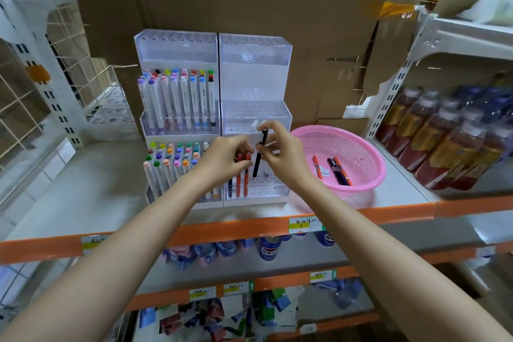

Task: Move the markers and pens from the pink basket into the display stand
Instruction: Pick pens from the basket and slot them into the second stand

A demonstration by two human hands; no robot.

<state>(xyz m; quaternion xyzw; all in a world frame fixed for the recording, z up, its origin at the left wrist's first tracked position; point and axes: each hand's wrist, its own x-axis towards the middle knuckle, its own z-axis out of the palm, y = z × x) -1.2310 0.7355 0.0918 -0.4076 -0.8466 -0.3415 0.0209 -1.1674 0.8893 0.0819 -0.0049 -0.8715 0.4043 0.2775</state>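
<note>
Head view: right hand [280, 153] is pinching the black pen [259, 153] near its cap end, thumb and fingertips closed on the barrel, the other fingers curling loosely. The pen's long axis is running close to vertical, top leaning slightly right, and its lower tip is sitting at the hole grid of the front low tier of the display stand [255, 78]. From the grip, the target slot is lying straight below and a little left, so the coming move looks like a plain push down along the pen's axis.

Left hand [227, 159] is pinching the caps of the orange pens [242, 175] already standing in the same tier, just beside the black pen on its left. It seems to be steadying them. Both hands are working close together, but the right one owns the insert.

The pink basket [369, 147] is resting on the shelf [111, 175] just right of the stand, nearer the right hand. The leftover pens [334, 171] are lying flat in it, some orange, some dark, so the job looks partly done.

Risk, as I judge it: the lean is making the tip catch a hole edge.
</note>
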